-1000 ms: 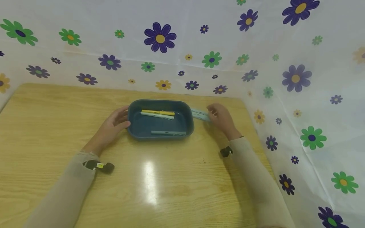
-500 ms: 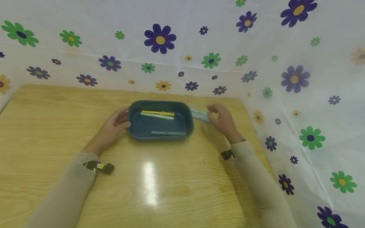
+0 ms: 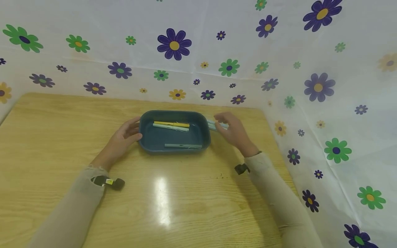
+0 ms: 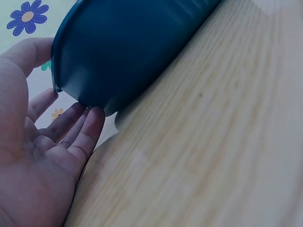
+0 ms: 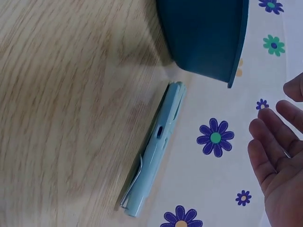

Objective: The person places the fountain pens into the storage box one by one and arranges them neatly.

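A dark blue box (image 3: 175, 151) holds a yellow pen (image 3: 171, 124), a pale mint pen (image 3: 170, 127) just below it and a grey-blue pen (image 3: 183, 146) along the near wall. My left hand (image 3: 124, 135) touches the box's left end with fairly straight fingers; the left wrist view shows fingertips (image 4: 96, 113) against its outer wall. Light blue pens (image 3: 212, 125) lie on the table just right of the box, partly hidden behind my right hand (image 3: 233, 131). In the right wrist view that hand has relaxed fingers and nothing in it, apart from the light blue pen (image 5: 154, 149) with a metal clip.
The wooden table (image 3: 139, 203) meets a white flower-printed cloth (image 3: 139, 41) at the back and on the right (image 3: 341, 120). Small dark specks (image 3: 221, 176) mark the wood right of centre. A camera sits on each wrist.
My right hand has moved left over the light blue pens, nearer the box's right end. The left hand stays at the box, and the box and its pens keep their places.
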Demonstrator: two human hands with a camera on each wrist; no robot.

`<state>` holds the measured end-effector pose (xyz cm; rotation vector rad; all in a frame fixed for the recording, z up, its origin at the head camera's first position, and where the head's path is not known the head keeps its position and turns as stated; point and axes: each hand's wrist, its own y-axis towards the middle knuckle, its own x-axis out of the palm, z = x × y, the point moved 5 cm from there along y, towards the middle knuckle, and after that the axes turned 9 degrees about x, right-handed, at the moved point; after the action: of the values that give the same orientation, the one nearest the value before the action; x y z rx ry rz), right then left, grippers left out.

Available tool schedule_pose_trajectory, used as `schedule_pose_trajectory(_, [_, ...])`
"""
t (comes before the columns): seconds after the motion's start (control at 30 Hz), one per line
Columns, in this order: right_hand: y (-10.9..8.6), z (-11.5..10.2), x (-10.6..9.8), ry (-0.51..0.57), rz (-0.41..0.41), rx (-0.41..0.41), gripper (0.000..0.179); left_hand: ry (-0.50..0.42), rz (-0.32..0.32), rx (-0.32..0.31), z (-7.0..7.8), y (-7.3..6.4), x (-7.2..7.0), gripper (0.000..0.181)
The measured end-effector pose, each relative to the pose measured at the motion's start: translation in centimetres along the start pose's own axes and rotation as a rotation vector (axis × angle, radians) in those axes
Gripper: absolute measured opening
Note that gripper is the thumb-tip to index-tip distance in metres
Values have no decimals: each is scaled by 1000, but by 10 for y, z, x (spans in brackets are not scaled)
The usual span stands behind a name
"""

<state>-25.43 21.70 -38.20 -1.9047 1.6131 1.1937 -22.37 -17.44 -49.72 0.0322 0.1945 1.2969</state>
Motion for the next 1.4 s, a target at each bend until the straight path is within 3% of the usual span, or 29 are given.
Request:
schedule_pose_trajectory(0.27, [6,-6,11,-32,-40,-22,30,15,2,2,2,-1,1,66])
schedule_pose_trajectory(0.7, [10,-23,23,-45,-125,7,28,12,1,8,4,-1,1,66])
schedule_pose_trajectory(1.2, [20,-35,45,-215,-197,-29,31,15,-14,18,1,0,0,68])
schedule_pose_trajectory(1.4, [23,-42,52,-225,-214,-74,30,9,-4,23,0,0,1,65])
